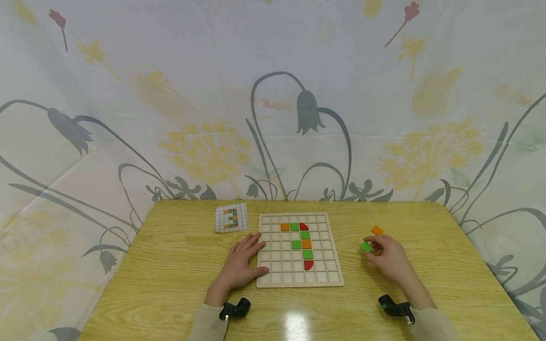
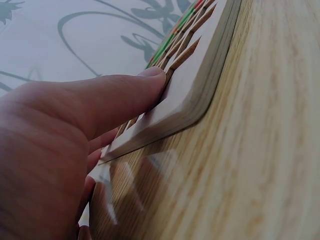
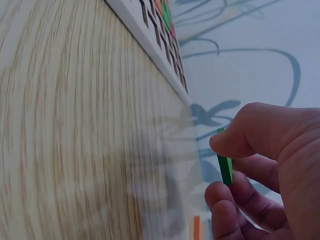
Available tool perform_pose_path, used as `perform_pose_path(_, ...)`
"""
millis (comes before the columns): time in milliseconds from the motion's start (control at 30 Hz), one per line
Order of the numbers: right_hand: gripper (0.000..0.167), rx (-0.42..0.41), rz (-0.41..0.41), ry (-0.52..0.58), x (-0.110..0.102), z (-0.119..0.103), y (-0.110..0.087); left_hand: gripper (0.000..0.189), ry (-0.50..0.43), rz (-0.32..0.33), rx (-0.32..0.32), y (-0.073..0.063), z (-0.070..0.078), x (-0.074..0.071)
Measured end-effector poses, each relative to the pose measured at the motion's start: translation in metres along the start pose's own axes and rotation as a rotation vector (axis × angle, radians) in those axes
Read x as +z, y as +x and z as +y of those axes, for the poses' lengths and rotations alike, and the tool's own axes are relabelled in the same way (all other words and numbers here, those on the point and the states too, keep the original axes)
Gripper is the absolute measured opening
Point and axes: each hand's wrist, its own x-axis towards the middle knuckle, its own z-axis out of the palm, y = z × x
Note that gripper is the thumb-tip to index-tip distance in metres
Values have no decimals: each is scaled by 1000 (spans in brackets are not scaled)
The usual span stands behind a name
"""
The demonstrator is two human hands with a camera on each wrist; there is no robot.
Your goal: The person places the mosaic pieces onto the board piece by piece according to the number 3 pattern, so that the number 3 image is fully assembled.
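Note:
A wooden grid board lies on the table, with orange, green and red tiles set in some of its cells. My left hand rests at the board's left edge; its thumb lies over the rim and the fingertips touch the upper left side. To the right of the board, my right hand pinches a green square tile between thumb and fingers, above the table. Just beyond that hand an orange tile lies on the table.
A small pattern card with a coloured grid print lies left of the board's top corner. The wooden table meets a flower-patterned backdrop at its far edge. Each wrist wears a black strap device.

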Motion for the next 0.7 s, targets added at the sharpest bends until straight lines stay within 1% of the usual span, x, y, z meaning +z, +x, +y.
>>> perform_pose_path(200, 36, -42, -16, 28, 11, -12, 5, 69, 10, 0, 0, 0, -1, 1)
perform_pose_path(400, 34, -96, -27, 54, 23, -22, 9, 69, -3, 1, 0, 0, 0, 0)
perform_pose_path(700, 33, -138, -85, 96, 47, -38, 14, 69, -1, 5, 1, 0, 0, 0)
